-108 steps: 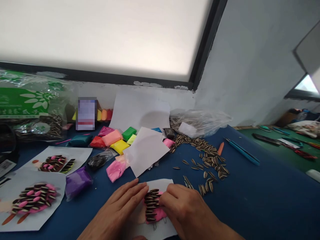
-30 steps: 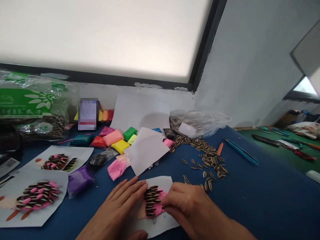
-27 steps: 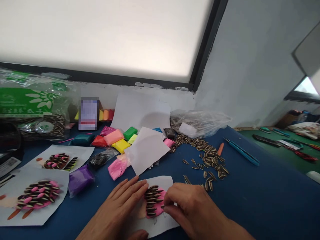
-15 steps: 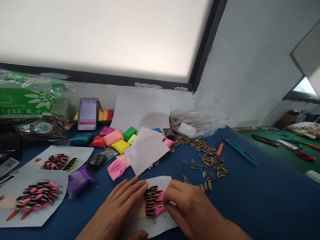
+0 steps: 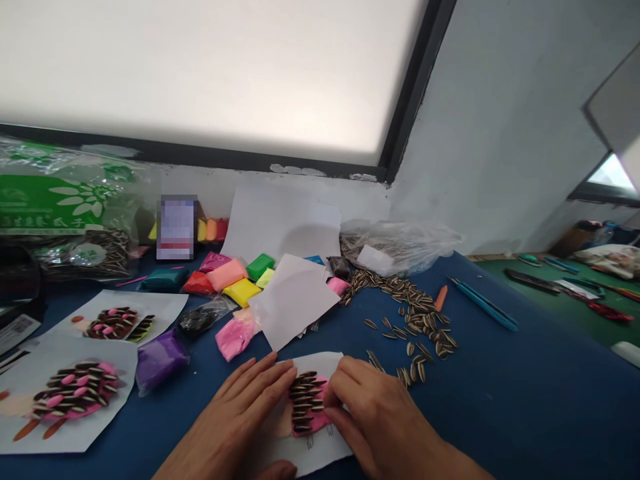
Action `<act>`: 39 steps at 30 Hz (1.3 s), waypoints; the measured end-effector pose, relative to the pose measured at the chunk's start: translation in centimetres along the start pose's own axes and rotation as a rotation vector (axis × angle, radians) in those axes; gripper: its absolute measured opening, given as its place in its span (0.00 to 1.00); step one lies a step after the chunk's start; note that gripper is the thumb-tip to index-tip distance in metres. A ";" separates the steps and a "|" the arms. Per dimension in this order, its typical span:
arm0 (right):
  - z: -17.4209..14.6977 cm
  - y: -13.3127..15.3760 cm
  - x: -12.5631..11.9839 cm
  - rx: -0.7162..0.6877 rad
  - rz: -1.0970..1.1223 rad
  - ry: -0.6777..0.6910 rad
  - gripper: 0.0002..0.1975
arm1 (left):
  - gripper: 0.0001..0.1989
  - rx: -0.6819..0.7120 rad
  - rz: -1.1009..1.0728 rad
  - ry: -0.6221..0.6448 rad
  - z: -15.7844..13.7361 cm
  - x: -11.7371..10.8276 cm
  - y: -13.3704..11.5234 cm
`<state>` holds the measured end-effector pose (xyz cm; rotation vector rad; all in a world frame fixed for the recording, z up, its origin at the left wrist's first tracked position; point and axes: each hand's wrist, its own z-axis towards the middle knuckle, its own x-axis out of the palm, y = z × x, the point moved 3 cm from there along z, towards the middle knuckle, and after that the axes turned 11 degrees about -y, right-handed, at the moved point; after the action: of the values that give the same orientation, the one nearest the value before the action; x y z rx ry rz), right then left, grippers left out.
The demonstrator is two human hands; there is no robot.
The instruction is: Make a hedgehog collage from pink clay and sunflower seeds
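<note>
A white sheet of paper (image 5: 320, 460) lies on the blue table in front of me. On it is a hedgehog shape of pink clay (image 5: 320, 421) with a peach face part and pencilled legs. Rows of striped sunflower seeds (image 5: 304, 400) stick out of the pink clay. My left hand (image 5: 245, 407) rests flat on the sheet's left side, fingers stretched out. At the clay's right edge my right hand (image 5: 367, 407) has thumb and index finger pinched on a sunflower seed, mostly hidden by the fingers.
Loose sunflower seeds (image 5: 420, 313) are heaped to the right, near blue tweezers (image 5: 485, 303) and an orange clay stick (image 5: 441, 298). Clay packets (image 5: 227, 275) and blank paper (image 5: 297, 300) lie behind. Two hedgehog pictures (image 5: 75, 393) are at left, below a seed bag (image 5: 60, 213).
My right hand has shifted very slightly left, its fingertips closer in against the pink clay. My left hand stays put on the paper.
</note>
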<state>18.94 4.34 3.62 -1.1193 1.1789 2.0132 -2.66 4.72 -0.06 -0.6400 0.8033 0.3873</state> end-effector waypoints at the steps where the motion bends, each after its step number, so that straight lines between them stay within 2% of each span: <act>1: 0.0 0.0 0.0 -0.001 0.000 0.000 0.06 | 0.39 -0.001 0.000 -0.002 0.0 0.0 0.0; 14: -0.2 -0.1 1.0 -0.092 -0.043 -0.056 0.06 | 0.39 0.004 -0.005 0.013 0.2 0.1 -0.1; 20: -0.1 -0.1 1.2 -0.124 -0.081 -0.058 0.06 | 0.36 0.012 -0.004 0.025 -0.1 0.2 0.0; 29: 0.0 -0.1 1.0 -0.037 -0.113 -0.008 0.05 | 0.37 0.017 -0.019 -0.011 -0.1 0.8 0.3; 33: 0.1 0.0 0.4 -0.047 -0.089 -0.041 0.06 | 0.38 0.029 -0.021 -0.047 -0.2 0.7 0.2; 39: 0.0 -0.2 0.1 -0.073 -0.084 -0.096 0.06 | 0.27 0.002 0.003 -0.073 -0.1 0.7 0.2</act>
<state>19.01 4.43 3.44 -1.0764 1.0010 2.0359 -2.41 4.90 -0.69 -0.6200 0.7353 0.4103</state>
